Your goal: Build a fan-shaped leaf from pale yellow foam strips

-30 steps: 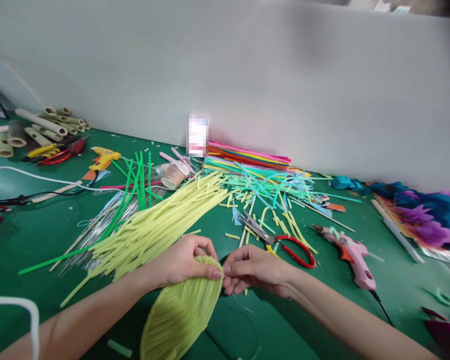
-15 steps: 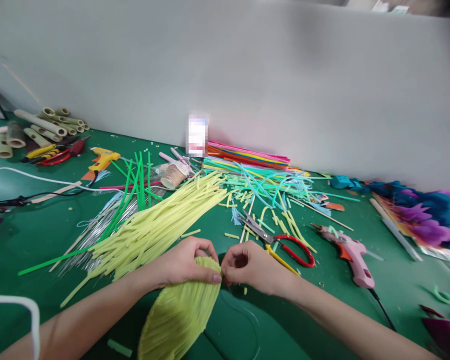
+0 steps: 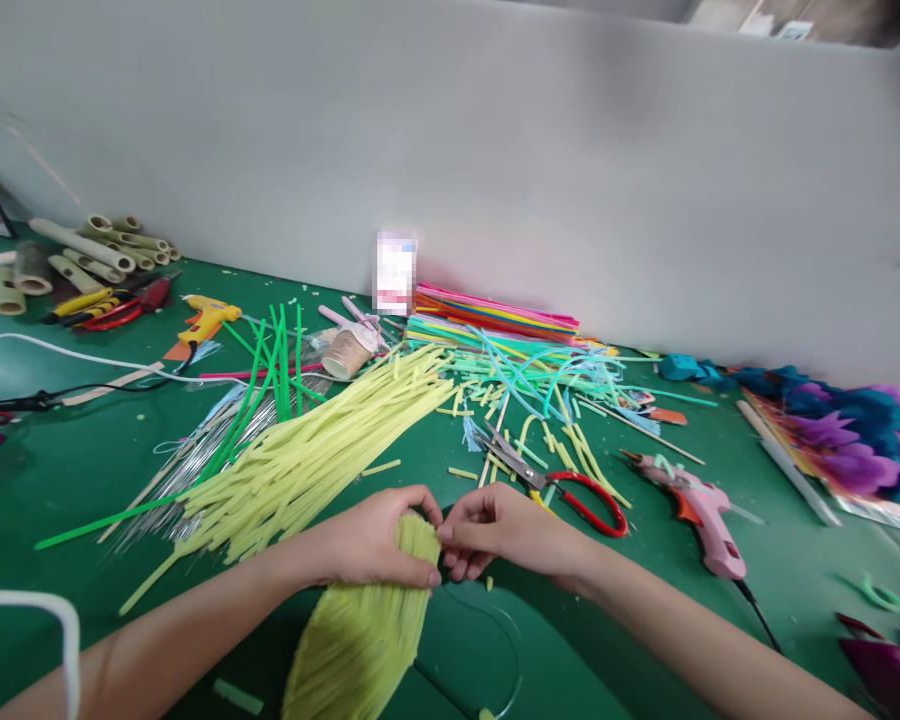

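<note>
L hand grips yellow piece — thumb's now lower, baring more edge to R hand, fingertips pinched — can't tell on what.

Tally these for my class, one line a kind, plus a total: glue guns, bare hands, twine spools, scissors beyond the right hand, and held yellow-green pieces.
Glue guns: 2 (yellow glue gun, pink glue gun)
Hands: 2 (left hand, right hand)
Twine spool: 1
Scissors: 1
Yellow-green piece: 1
Total: 7

Head view, facing forward and down across green table
</note>
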Demonstrator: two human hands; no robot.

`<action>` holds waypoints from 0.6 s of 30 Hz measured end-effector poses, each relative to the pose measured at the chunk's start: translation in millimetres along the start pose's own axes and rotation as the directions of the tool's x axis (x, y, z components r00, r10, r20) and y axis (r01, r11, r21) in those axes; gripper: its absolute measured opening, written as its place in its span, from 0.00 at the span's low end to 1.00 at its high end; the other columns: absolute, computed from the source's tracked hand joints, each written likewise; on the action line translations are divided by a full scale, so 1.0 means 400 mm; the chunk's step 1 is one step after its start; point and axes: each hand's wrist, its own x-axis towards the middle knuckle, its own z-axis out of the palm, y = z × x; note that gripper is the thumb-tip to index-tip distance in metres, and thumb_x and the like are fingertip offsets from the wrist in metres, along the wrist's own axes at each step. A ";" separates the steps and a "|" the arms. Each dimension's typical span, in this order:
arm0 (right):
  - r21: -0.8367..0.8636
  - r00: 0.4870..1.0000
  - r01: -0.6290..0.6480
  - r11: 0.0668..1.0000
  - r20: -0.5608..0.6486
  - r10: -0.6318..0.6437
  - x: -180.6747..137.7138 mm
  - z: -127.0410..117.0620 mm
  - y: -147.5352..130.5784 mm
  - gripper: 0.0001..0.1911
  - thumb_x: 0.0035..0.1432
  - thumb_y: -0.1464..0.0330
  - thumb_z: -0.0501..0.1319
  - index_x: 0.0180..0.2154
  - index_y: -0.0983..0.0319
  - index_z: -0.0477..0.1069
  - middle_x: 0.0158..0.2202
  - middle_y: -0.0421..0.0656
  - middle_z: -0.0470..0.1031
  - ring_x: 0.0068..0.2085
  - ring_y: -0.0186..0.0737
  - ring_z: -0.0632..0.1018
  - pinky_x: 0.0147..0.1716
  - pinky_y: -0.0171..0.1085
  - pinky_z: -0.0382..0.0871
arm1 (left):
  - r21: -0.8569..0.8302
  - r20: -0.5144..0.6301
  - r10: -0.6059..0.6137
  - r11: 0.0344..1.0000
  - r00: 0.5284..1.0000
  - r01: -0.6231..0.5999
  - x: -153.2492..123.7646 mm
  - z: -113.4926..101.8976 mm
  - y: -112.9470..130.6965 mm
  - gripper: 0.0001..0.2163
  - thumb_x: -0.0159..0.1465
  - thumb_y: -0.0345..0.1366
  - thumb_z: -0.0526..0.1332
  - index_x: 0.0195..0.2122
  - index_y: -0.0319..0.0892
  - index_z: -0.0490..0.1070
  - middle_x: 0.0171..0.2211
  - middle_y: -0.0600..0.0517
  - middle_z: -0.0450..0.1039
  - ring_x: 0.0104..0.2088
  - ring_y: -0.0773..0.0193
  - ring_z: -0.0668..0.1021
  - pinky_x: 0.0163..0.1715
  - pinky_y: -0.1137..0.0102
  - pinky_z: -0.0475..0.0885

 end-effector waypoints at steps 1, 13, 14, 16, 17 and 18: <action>0.002 1.000 0.006 1.000 0.000 -0.006 0.003 0.001 0.003 0.20 0.44 0.55 0.71 0.29 0.66 0.75 0.27 0.45 0.80 0.26 0.33 0.78 0.29 0.32 0.72 | -0.025 0.014 -0.020 0.999 1.000 0.021 0.001 0.000 -0.004 0.18 0.50 0.38 0.69 0.40 0.44 0.67 0.34 0.54 0.77 0.34 0.59 0.78 0.30 0.71 0.68; 0.070 0.995 0.059 0.996 -0.087 -0.053 0.001 0.013 0.000 0.17 0.48 0.57 0.69 0.29 0.66 0.74 0.27 0.43 0.79 0.27 0.33 0.79 0.30 0.33 0.73 | -0.018 -0.056 0.032 0.999 0.998 -0.033 -0.005 -0.025 0.027 0.21 0.49 0.44 0.72 0.41 0.45 0.70 0.39 0.54 0.75 0.49 0.54 0.72 0.48 0.67 0.63; 0.097 0.996 0.039 0.994 -0.078 -0.032 0.000 0.009 0.000 0.17 0.49 0.57 0.69 0.29 0.66 0.74 0.28 0.44 0.80 0.28 0.34 0.79 0.30 0.33 0.74 | -0.008 -0.058 0.037 0.999 0.998 -0.038 -0.004 -0.026 0.027 0.21 0.49 0.44 0.72 0.41 0.45 0.70 0.39 0.54 0.75 0.50 0.54 0.72 0.49 0.66 0.62; 0.136 0.998 0.011 0.991 -0.062 -0.002 0.001 0.003 0.004 0.17 0.50 0.58 0.68 0.29 0.67 0.75 0.29 0.45 0.80 0.28 0.34 0.80 0.30 0.33 0.75 | 0.022 -0.066 0.040 0.999 0.997 -0.039 -0.001 -0.025 0.023 0.21 0.48 0.44 0.72 0.41 0.45 0.71 0.40 0.53 0.74 0.50 0.53 0.71 0.50 0.66 0.61; 0.147 0.999 0.000 0.989 -0.054 0.008 0.003 0.000 0.007 0.16 0.49 0.58 0.69 0.30 0.67 0.75 0.29 0.45 0.80 0.28 0.34 0.80 0.30 0.33 0.75 | 0.035 -0.070 0.037 0.999 0.997 -0.034 0.000 -0.024 0.021 0.21 0.48 0.44 0.72 0.41 0.45 0.71 0.40 0.53 0.74 0.49 0.53 0.71 0.50 0.65 0.61; 0.157 0.999 -0.010 0.988 -0.046 0.017 0.005 -0.002 0.010 0.16 0.49 0.59 0.69 0.30 0.67 0.75 0.29 0.45 0.80 0.28 0.34 0.80 0.30 0.33 0.75 | 0.045 -0.071 0.031 0.999 0.997 -0.028 0.001 -0.023 0.019 0.21 0.48 0.44 0.72 0.41 0.45 0.71 0.40 0.53 0.74 0.49 0.53 0.71 0.50 0.65 0.61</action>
